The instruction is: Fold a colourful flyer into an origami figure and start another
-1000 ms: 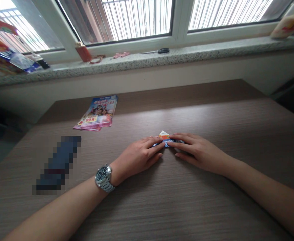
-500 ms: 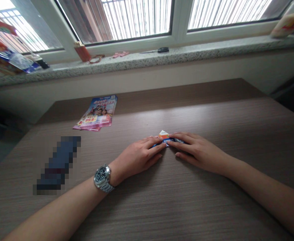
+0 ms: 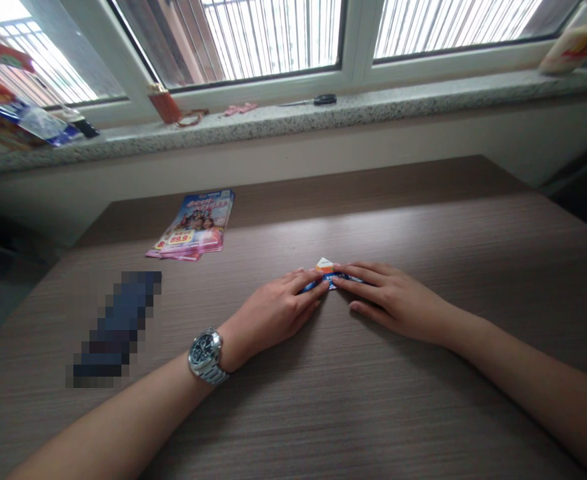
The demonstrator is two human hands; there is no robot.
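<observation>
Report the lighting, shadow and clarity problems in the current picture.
Head view: window washed out nearly white; pale sheen on the table; soft shadows beneath left hand and right hand; dark object pixelated beyond recognition; print on the colourful paper too small to read, partly covered by fingers.

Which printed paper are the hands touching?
The small pointed blue, orange, white paper, under the left hand and right hand; the pink-blue flyers lie stacked, untouched.
</observation>
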